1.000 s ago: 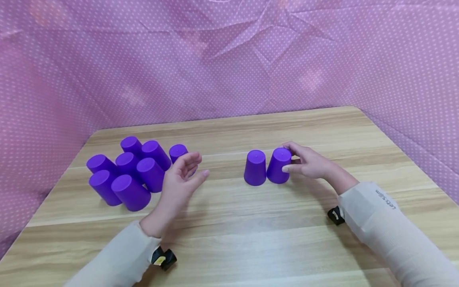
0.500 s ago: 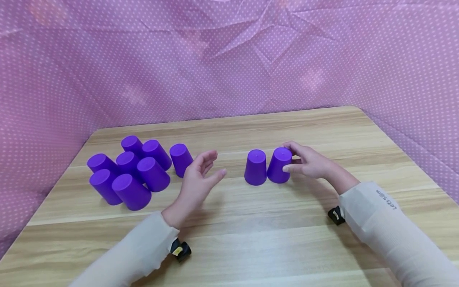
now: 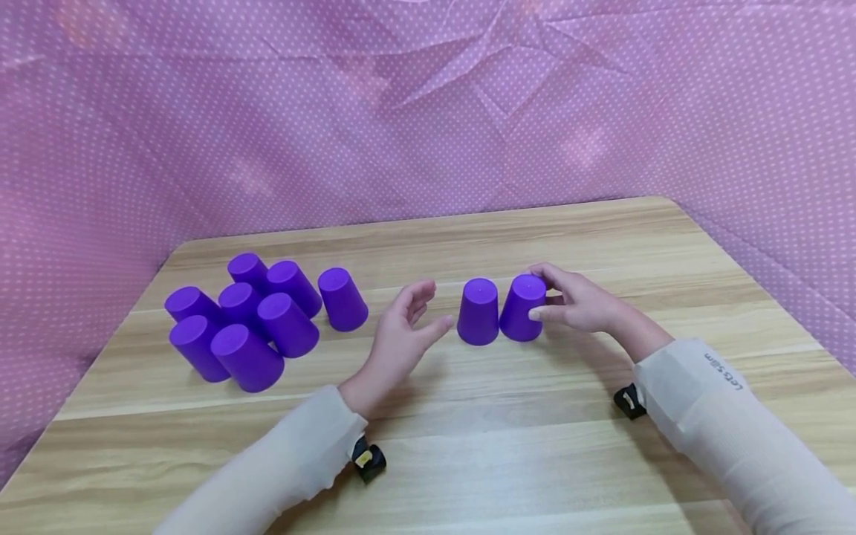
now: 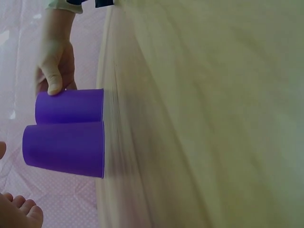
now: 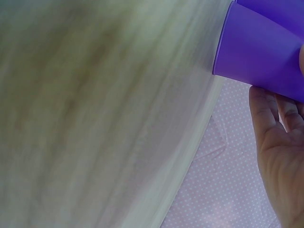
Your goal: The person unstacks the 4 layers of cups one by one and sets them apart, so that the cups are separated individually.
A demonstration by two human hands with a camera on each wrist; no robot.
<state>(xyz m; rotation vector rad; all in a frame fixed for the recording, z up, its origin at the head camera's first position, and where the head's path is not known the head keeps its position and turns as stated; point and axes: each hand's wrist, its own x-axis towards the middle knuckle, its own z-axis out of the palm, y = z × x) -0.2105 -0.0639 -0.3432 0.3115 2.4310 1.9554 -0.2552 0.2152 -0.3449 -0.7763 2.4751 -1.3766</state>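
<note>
Two purple cups stand upside down side by side at the centre right of the table. My right hand [image 3: 578, 301] grips the right-hand cup [image 3: 522, 308], thumb on its near side and fingers round the far side. Just left of it is the other cup [image 3: 478, 312], which looks to touch it in the left wrist view. My left hand [image 3: 401, 331] holds nothing; its fingers are loosely bent, thumb apart, a short way left of that cup. Behind the left hand a single inverted purple cup [image 3: 343, 300] stands on its own.
Several more inverted purple cups [image 3: 247, 359] stand in a close group on the left of the wooden table [image 3: 508, 453]. A pink dotted cloth [image 3: 428, 111] hangs behind the table and along its sides. Black wrist cameras [image 3: 368, 460] sit under both sleeves.
My left hand has moved right, away from the cup group and past the lone cup, towards the pair. The right hand stays on its cup, and the cups have not moved.
</note>
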